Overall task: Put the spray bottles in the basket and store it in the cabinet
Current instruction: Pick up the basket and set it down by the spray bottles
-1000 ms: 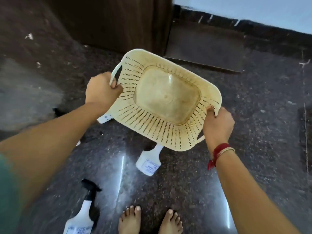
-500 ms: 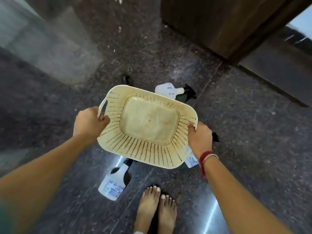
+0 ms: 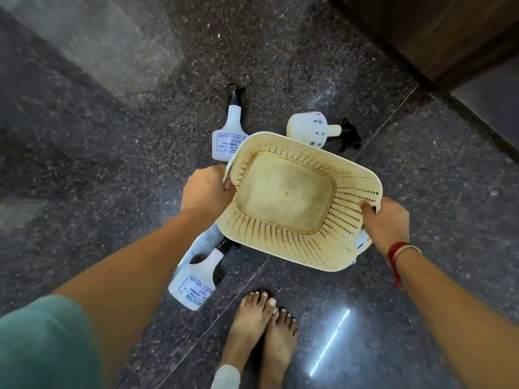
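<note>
I hold an empty cream perforated basket low over the dark floor. My left hand grips its left rim and my right hand grips its right rim. White spray bottles with black nozzles lie on the floor around it. One labelled bottle lies behind the basket's left corner. A round bottle lies on its side behind the basket. Another labelled bottle lies near my left forearm. A white piece of a further bottle peeks out under the basket by my right hand.
My bare feet stand on the polished dark stone floor just below the basket. A dark wooden cabinet or door panel stands at the top right. A light strip reflects on the floor to the right of my feet.
The basket has come down toward the floor among the bottles. My view has tilted down and turned, so the wooden panel has slid to the top right corner.
</note>
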Motion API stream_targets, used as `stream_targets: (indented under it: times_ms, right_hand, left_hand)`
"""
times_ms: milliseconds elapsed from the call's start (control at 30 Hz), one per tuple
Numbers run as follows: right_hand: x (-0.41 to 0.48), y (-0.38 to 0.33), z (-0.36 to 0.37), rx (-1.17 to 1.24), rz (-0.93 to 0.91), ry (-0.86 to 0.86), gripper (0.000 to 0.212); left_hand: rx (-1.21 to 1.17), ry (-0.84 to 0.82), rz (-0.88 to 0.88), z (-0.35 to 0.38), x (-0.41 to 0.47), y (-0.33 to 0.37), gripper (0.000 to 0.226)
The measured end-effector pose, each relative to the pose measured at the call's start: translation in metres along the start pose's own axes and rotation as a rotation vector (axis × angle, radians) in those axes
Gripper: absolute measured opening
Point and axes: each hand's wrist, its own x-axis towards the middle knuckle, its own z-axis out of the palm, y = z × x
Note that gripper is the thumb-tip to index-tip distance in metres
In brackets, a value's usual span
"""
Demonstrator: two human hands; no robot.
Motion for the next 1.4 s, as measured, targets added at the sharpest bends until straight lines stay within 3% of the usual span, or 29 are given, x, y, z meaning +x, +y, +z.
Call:
stream_targets:
  times_ms: [367,567,1100,1233,1300,1367,1400]
  right_hand:
    - [0.018,0.022,0.008,-0.004,-0.021,0.026,0.028]
    - [0.023,0.036,0.014,0.006,0.000,0.027,0.025]
    - [0.026,0.043,0.029,0.038,0.030,0.034,0.022]
    - [0.027,0.044,0.026,0.159,0.115,-0.045,0.046]
    - [0.024,0.048,0.021,0.409,0.208,0.187,0.055]
    - [0.018,0.058,0.016,0.589,0.330,0.520,0.052]
    - [0.015,0.067,0.015,0.601,0.400,0.609,0.049]
  left_hand:
    - [0.041,-0.003,-0.037,0.029,0.001,0.007,0.013]
    - [0.039,-0.015,-0.052,0.047,-0.003,0.006,0.026]
    - [0.050,-0.045,-0.110,0.070,-0.004,-0.001,0.018]
    - [0.124,-0.075,-0.123,0.067,-0.002,0.003,0.014]
    - [0.109,-0.073,-0.125,0.065,-0.003,0.005,0.026]
    - [0.068,-0.058,-0.109,0.066,-0.007,0.005,0.035]
    - [0.049,-0.053,-0.098,0.067,-0.008,0.005,0.041]
